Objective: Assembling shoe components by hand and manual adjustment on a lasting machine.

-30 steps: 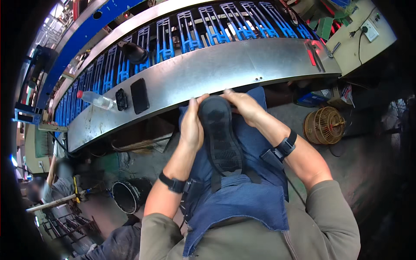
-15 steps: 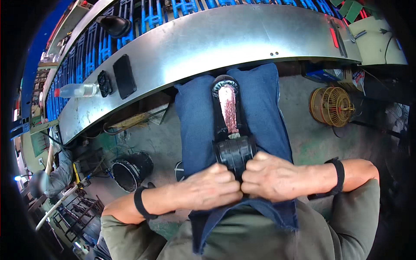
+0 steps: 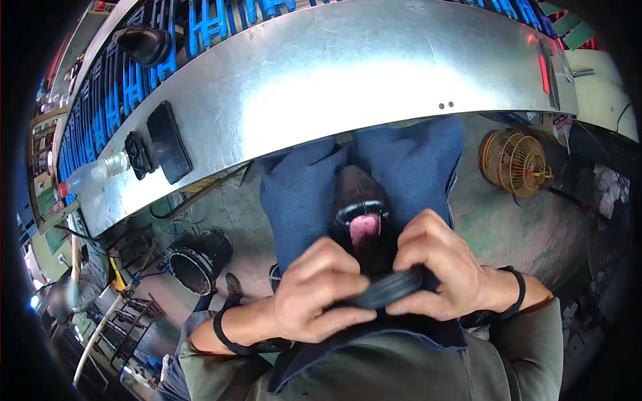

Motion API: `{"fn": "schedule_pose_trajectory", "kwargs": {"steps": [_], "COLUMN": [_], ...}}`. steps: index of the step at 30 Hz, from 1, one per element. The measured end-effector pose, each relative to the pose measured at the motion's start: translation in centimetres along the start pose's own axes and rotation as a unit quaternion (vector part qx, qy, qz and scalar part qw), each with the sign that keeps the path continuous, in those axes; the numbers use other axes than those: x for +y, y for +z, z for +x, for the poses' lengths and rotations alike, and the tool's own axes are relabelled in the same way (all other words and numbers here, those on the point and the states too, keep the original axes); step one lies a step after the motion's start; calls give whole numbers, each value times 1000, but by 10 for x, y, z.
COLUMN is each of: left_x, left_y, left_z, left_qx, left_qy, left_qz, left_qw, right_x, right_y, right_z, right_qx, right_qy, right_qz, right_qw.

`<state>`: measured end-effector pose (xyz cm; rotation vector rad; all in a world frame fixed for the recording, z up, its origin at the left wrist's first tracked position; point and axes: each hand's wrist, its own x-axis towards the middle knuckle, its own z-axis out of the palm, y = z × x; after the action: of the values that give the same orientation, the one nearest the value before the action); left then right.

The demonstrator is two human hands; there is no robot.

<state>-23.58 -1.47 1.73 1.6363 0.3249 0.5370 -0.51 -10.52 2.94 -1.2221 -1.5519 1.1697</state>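
Observation:
A black shoe [image 3: 360, 190] lies between my thighs on blue cloth, its rounded toe pointing away from me. A pink patch [image 3: 364, 228] shows behind its glossy toe. My left hand [image 3: 314, 292] and my right hand [image 3: 443, 269] are closed on opposite ends of a thick, curved black piece [image 3: 389, 289] at the shoe's near end, thumbs on the near side and fingers curled on the far side. Whether this piece is joined to the shoe, I cannot tell. The shoe's near part is dark and partly hidden by my hands.
Ahead runs a metal bench edge [image 3: 307, 87] with a phone [image 3: 168, 142], a dark small object [image 3: 138, 155] and a plastic bottle [image 3: 93, 175]. Another black shoe [image 3: 142, 45] rests on a blue rack [image 3: 207, 27]. A bucket [image 3: 199, 260] and a round wire cage [image 3: 515, 164] stand beside me.
My fists have turned into a pinching hold and the right has risen. The black piece is tilted, its edge now facing up. The shoe's toe has come nearer and less pink shows.

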Motion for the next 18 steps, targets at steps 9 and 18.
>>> {"fn": "schedule_pose_trajectory", "kwargs": {"steps": [9, 18], "left_x": [-14, -29], "left_y": [-17, -2], "left_z": [28, 31], "left_qx": [50, 132], "left_qy": [-173, -160], "left_qz": [24, 83], "left_qw": [983, 975], "right_x": [29, 43], "right_y": [4, 13], "right_z": [26, 30], "right_qx": [42, 153], "right_qy": [127, 190], "right_qz": [-23, -3], "right_qw": [991, 970]}}
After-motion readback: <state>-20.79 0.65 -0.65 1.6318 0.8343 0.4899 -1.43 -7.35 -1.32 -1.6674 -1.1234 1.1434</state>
